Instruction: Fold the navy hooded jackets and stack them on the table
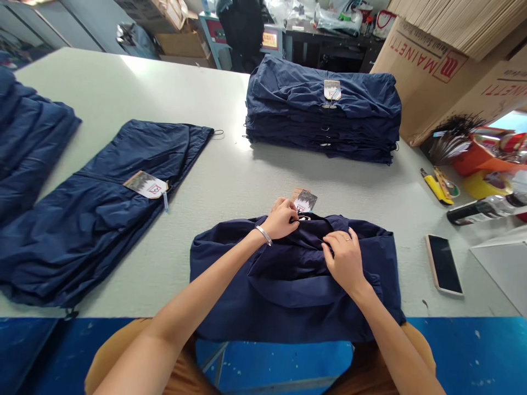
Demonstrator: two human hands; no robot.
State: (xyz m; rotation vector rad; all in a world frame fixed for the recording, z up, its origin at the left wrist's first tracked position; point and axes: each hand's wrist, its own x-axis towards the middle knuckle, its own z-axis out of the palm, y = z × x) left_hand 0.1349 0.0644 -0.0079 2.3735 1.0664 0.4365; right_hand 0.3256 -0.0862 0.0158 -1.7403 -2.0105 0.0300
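A navy jacket [288,307] lies folded in front of me, its lower part hanging slightly over the table's near edge. At its top opening, my left hand [282,218] has its fingers closed on the fabric beside a hang tag [305,202]. My right hand [343,255] pinches the gathered fabric to the right of the opening, thumb and fingers drawn together. Part of what the fingertips hold is hidden. To the left another navy jacket [102,203] is spread flat, with a white paper tag [147,185] on it.
A stack of folded navy jackets [321,109] stands at the back. More navy garments [28,137] are piled at far left. On the right are a phone [444,264], a yellow cutter [436,186], a dark bottle [473,211] and cardboard boxes [428,82].
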